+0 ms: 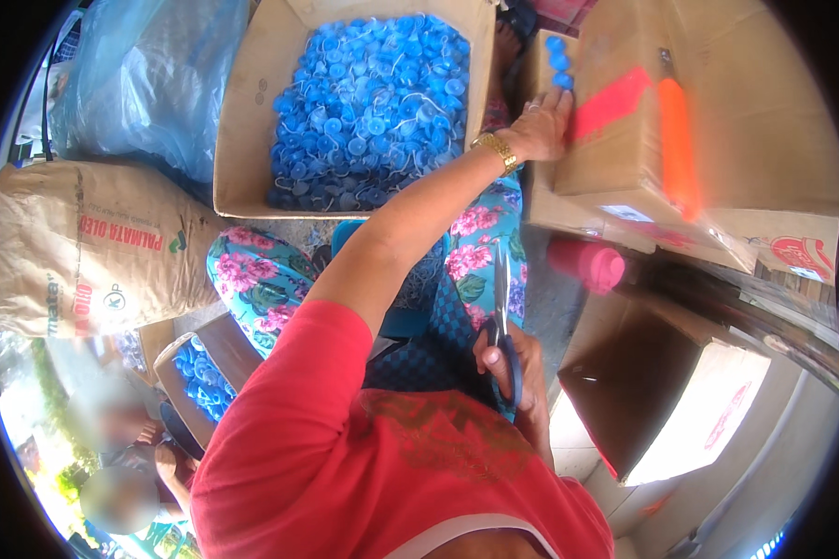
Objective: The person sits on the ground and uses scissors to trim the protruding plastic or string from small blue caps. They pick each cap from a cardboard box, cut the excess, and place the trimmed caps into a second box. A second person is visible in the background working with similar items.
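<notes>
My left arm crosses my body toward the far right, a gold-coloured watch (500,152) on its wrist. At its end my left hand (541,126) lies with the fingers stretched out on a cardboard box. The fingertips reach the near end of a short row of blue plastic caps (558,61). My right hand (520,361) is closed round the dark handles of a pair of scissors (502,307), blades pointing away from me, above my right thigh. Ahead of me an open carton (252,140) holds a heap of blue plastic pieces with white strings (373,112).
On the right-hand box (755,112) are a pink strip (611,102) and an orange-handled tool (678,149). Below it are a pink bottle (598,265) and an open carton (690,419). A paper sack (103,247), plastic bag (154,84) and smaller box (228,349) stand left, near another person.
</notes>
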A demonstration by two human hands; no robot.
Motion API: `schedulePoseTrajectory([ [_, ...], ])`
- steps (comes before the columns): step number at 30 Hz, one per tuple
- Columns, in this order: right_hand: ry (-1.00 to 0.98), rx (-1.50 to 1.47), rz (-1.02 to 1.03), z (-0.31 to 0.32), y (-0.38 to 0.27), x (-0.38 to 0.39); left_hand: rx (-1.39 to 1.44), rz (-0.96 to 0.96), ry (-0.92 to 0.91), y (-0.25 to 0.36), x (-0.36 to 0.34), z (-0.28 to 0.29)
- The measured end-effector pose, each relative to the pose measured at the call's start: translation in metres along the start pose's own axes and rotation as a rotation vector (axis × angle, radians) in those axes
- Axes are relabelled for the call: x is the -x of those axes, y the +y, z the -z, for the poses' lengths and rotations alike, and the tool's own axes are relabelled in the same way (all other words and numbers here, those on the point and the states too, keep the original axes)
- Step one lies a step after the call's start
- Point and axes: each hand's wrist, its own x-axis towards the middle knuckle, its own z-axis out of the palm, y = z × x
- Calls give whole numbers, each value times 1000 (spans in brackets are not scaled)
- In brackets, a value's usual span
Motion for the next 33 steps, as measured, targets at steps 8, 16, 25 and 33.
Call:
schedulePoseTrajectory([
  [8, -16, -60, 20, -3, 5, -9, 133, -136, 404, 9, 54, 99],
  [16, -25, 21, -7, -6, 1, -20, -291, 701, -205, -171, 129, 96],
  [25, 2, 104, -114, -7, -2, -33, -115, 346, 447, -131, 110, 86],
  [33, 17, 32, -81, -5, 3, -32, -132, 125, 540, -63, 60, 97],
])
